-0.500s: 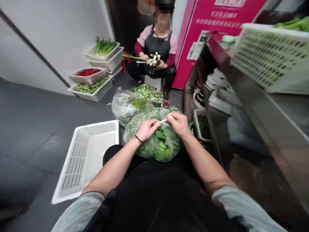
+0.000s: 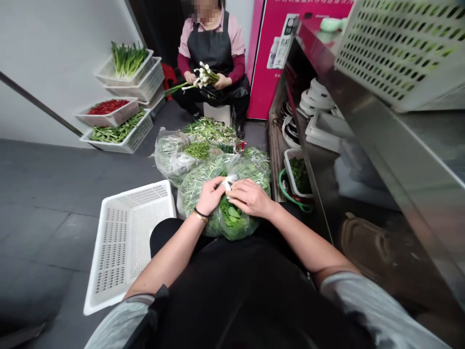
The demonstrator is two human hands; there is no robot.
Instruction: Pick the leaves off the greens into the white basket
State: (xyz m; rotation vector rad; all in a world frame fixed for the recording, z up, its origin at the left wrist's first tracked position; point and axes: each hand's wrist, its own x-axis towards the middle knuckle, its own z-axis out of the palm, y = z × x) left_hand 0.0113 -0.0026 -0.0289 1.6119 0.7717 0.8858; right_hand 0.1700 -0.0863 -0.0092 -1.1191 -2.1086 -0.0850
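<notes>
Left hand and right hand pinch a plastic bag neck, clear of the white crate rim.

Right hand dropped from upper right of the white neck of greens bag to its near right, fingers curled in tighter. Left hand and right now closer together; neck, earlier stretched thin between fingertips, bunched up.
</notes>
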